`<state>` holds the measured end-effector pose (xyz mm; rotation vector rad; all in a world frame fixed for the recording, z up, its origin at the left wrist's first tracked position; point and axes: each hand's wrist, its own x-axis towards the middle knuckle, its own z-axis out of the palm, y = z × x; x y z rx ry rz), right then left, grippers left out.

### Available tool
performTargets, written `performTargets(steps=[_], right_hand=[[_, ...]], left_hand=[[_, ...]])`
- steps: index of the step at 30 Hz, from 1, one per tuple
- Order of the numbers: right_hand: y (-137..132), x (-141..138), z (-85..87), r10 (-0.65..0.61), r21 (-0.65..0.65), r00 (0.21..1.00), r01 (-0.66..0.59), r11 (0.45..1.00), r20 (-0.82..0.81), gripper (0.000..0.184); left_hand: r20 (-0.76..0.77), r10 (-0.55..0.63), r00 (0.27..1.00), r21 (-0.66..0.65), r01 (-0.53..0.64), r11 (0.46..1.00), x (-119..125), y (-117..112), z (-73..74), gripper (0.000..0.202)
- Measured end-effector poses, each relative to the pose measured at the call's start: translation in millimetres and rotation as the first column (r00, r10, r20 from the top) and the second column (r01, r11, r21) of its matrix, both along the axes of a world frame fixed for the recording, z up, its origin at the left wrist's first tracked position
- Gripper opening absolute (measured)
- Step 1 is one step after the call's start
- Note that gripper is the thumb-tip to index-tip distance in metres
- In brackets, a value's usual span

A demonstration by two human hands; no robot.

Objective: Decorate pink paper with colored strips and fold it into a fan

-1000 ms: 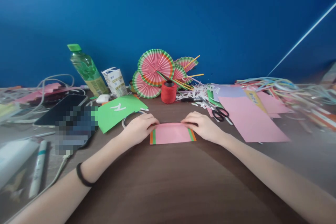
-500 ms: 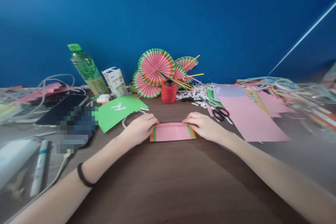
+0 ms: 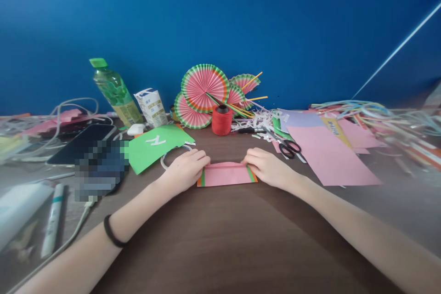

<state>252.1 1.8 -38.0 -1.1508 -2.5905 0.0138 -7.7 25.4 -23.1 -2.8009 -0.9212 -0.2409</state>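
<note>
A pink paper strip [image 3: 225,175] with green and orange bands at both ends lies folded on the brown table [image 3: 220,239]. My left hand [image 3: 184,170] pinches its left end, fingers curled over the top fold. At the right end, my right hand [image 3: 267,165] pinches the same folded edge. The paper shows as a narrow band between the two hands.
Behind stand pleated pink paper fans [image 3: 205,89], a red thread spool [image 3: 221,120], a green bottle [image 3: 115,92] and a small carton [image 3: 150,107]. Black scissors [image 3: 289,149] and pink sheets [image 3: 327,156] lie right. Green paper [image 3: 155,144], phones [image 3: 86,147], cables and a marker [image 3: 51,220] lie left.
The pink paper's visible band has grown narrower as both hands folded it over. The hands stayed at its two ends.
</note>
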Motion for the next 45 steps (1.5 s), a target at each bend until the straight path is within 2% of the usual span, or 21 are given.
performTargets(steps=[4, 8, 13, 20, 25, 28, 34, 39, 42, 45], right_hand=[[-4.0, -5.2, 1.3, -0.059, 0.060, 0.989, 0.051, 0.997, 0.138, 0.021], [-13.1, -10.6, 3.3, -0.104, 0.131, 0.963, 0.073, 0.989, 0.247, 0.025], [-27.5, -17.0, 6.3, -0.150, 0.139, 0.939, 0.112, 0.984, 0.308, 0.031], [-39.4, -31.6, 3.0, -0.240, 0.226, 0.899, 0.163, 0.960, 0.367, 0.028], [-45.2, -37.1, -0.9, -0.274, 0.309, 0.907, 0.174, 0.935, 0.319, 0.037], [-46.6, -37.8, -2.7, -0.269, 0.316, 0.912, 0.169, 0.934, 0.309, 0.044], [-44.9, -39.3, -5.0, -0.256, 0.306, 0.914, 0.159, 0.939, 0.313, 0.043], [-42.5, -37.0, -6.2, -0.257, 0.297, 0.925, 0.171, 0.939, 0.281, 0.043], [-39.2, -31.7, -7.8, -0.240, 0.324, 0.948, 0.164, 0.932, 0.210, 0.036], [-35.0, -25.6, -10.3, -0.220, 0.346, 0.971, 0.175, 0.922, 0.095, 0.028]], left_hand=[[-0.120, -0.008, 0.993, 0.134, 0.024, 0.991, 5.1, -5.6, 2.0, 0.017], [-0.177, 0.007, 0.984, 0.178, 0.025, 0.984, 11.7, -17.3, 8.6, 0.017], [-0.256, 0.124, 0.959, 0.186, -0.076, 0.980, 20.5, -36.6, 13.6, 0.018], [-0.332, 0.271, 0.903, 0.194, -0.215, 0.957, 30.1, -55.8, 5.0, 0.028], [-0.269, 0.270, 0.925, 0.240, -0.207, 0.949, 30.9, -57.6, -1.8, 0.047], [-0.253, 0.261, 0.932, 0.249, -0.198, 0.948, 30.5, -55.0, -5.5, 0.049], [-0.224, 0.251, 0.942, 0.234, -0.198, 0.952, 32.4, -54.2, -10.1, 0.043], [-0.211, 0.239, 0.948, 0.156, -0.208, 0.965, 30.8, -51.5, -1.1, 0.040], [-0.180, 0.197, 0.964, 0.105, -0.180, 0.978, 25.9, -43.7, 5.3, 0.024], [-0.109, 0.182, 0.977, 0.124, -0.169, 0.978, 20.6, -33.8, 5.4, 0.014]])
